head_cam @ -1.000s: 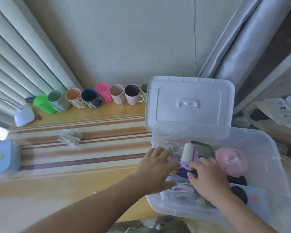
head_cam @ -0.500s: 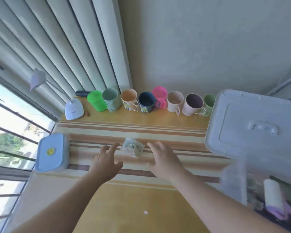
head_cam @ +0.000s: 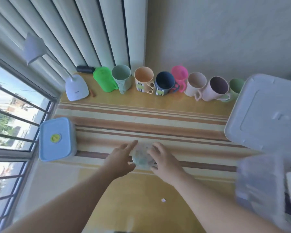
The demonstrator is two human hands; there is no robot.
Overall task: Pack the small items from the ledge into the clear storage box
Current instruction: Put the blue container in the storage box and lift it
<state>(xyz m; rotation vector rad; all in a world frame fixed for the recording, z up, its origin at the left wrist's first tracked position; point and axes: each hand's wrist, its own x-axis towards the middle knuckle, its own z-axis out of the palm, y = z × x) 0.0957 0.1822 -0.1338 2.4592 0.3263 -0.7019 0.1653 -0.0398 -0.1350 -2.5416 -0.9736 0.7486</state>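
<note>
Both hands, left (head_cam: 120,158) and right (head_cam: 165,159), cup a small pale blurred bundle (head_cam: 142,157) on the striped ledge (head_cam: 158,121); grip closure unclear.

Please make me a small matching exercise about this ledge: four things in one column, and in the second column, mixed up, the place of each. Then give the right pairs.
Things
1. desk lamp
2. blue-lidded container
3. white box lid
4. small clear packet

Places
A. at the right, propped over the clear storage box
B. between the left hand and right hand
C. at the left end of the row of cups
D. beside the window bars, at the ledge's left edge

Pairs: 1-C, 2-D, 3-A, 4-B
</note>
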